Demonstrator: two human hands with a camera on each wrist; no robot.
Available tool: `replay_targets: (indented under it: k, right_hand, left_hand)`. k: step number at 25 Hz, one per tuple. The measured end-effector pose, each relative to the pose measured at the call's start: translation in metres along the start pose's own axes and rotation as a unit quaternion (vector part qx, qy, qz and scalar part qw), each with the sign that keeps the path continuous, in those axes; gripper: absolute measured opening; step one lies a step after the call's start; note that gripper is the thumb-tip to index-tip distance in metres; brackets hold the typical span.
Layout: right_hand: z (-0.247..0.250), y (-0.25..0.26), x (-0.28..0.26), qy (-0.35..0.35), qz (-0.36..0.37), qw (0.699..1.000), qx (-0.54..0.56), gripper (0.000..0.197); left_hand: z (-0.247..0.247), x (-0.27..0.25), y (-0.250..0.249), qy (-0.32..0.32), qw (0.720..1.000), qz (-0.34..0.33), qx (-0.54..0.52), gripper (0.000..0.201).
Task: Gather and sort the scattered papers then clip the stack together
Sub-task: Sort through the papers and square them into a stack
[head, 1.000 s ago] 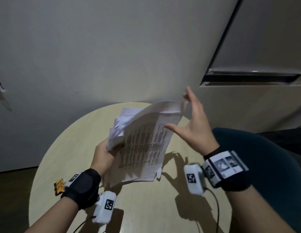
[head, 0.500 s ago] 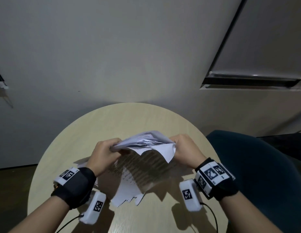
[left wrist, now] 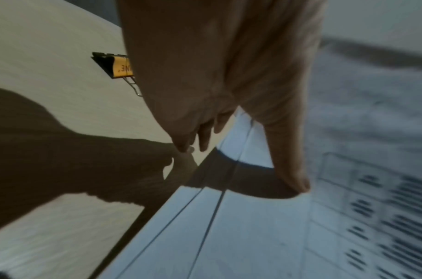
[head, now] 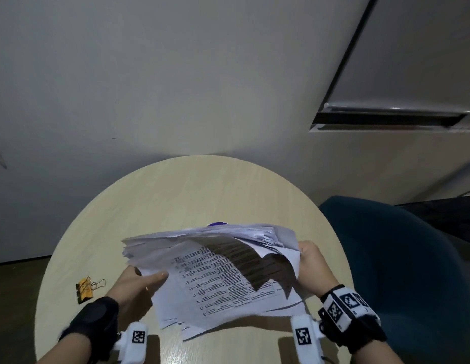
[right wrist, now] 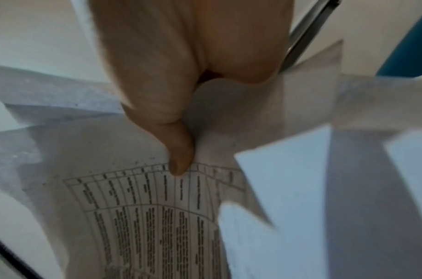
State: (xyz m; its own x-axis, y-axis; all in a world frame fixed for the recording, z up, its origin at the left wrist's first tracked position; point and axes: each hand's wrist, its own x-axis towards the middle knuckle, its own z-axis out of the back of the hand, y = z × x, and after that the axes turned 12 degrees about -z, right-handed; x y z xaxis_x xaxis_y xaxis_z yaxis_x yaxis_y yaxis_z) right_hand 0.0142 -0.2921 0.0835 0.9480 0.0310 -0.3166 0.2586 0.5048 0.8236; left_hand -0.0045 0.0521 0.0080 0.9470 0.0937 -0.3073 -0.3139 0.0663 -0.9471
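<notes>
round table [head: 176, 195] bears papers [head: 218, 279] gripped by both hands.

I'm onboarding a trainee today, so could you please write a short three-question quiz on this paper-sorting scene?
1. True or false: the clip is already on the papers.
2. Which hand has its thumb on top of the printed sheet: A left, B right, C both?
3. Fill in: the clip lies on the ___, left of the left hand.

Key: 1 false; 2 C; 3 table.
</notes>
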Motion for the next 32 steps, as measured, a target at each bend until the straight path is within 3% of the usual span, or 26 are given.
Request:
replay_targets:
  k: [2, 3, 5, 6, 7, 9, 11, 14, 17, 22, 24, 28, 32]
  right_hand:
    - [0.004, 0.004, -0.005, -0.003, -0.015, 0.999, 0.045, 0.035]
    - [0.006, -0.003, -0.003, -0.010, -0.030, 0.998, 0.059, 0.036]
    - [0.006, -0.032, 0.008, -0.037, -0.074, 0.995, 0.063, 0.017]
    - [0.004, -0.048, 0.011, -0.040, -0.097, 0.992, 0.067, 0.012]
    - [0.000, -0.073, 0.020, -0.036, -0.112, 0.990, 0.079, 0.030]
    - [-0.011, -0.073, 0.013, -0.022, -0.113, 0.989, 0.089, 0.058]
    - [-0.025, -0.058, 0.000, -0.023, -0.137, 0.978, 0.155, 0.052]
    - [-0.034, -0.059, -0.006, 0.031, -0.187, 0.956, 0.222, 0.049]
    - [-0.022, -0.056, -0.008, 0.056, -0.160, 0.956, 0.238, 0.027]
    - [-0.044, -0.052, -0.002, 0.097, -0.164, 0.941, 0.280, 0.054]
    - [-0.052, -0.049, 0.001, 0.098, -0.149, 0.939, 0.295, 0.054]
    - [-0.056, -0.051, 0.003, 0.061, -0.114, 0.944, 0.303, 0.044]
    - [-0.065, -0.029, 0.000, -0.052, -0.103, 0.947, 0.301, 0.031]
  left_hand:
    - [0.006, 0.005, -0.006, 0.037, 0.998, -0.032, -0.045, 0.024]
    - [0.012, 0.010, -0.008, 0.047, 0.997, -0.041, -0.052, 0.049]
    - [0.019, 0.019, -0.009, 0.027, 0.997, -0.070, -0.037, 0.032]
    - [0.024, 0.022, -0.010, 0.003, 0.996, -0.083, -0.033, 0.037]
    - [0.026, 0.025, -0.013, -0.016, 0.994, -0.101, -0.041, 0.034]
    - [0.028, 0.025, -0.017, -0.051, 0.992, -0.118, -0.016, 0.032]
    - [0.031, 0.023, -0.010, -0.041, 0.992, -0.114, 0.014, 0.032]
    - [0.031, 0.014, 0.006, -0.001, 0.998, -0.067, 0.012, 0.039]
    - [0.024, 0.009, 0.012, -0.013, 0.997, -0.065, -0.030, 0.042]
    - [0.008, 0.009, 0.015, -0.035, 0.994, -0.092, -0.053, 0.054]
    - [0.006, 0.006, 0.012, -0.053, 0.990, -0.108, -0.068, 0.049]
    - [0.004, 0.003, 0.015, -0.048, 0.991, -0.103, -0.076, 0.024]
    - [-0.004, 0.006, 0.010, -0.048, 0.990, -0.125, -0.047, 0.024]
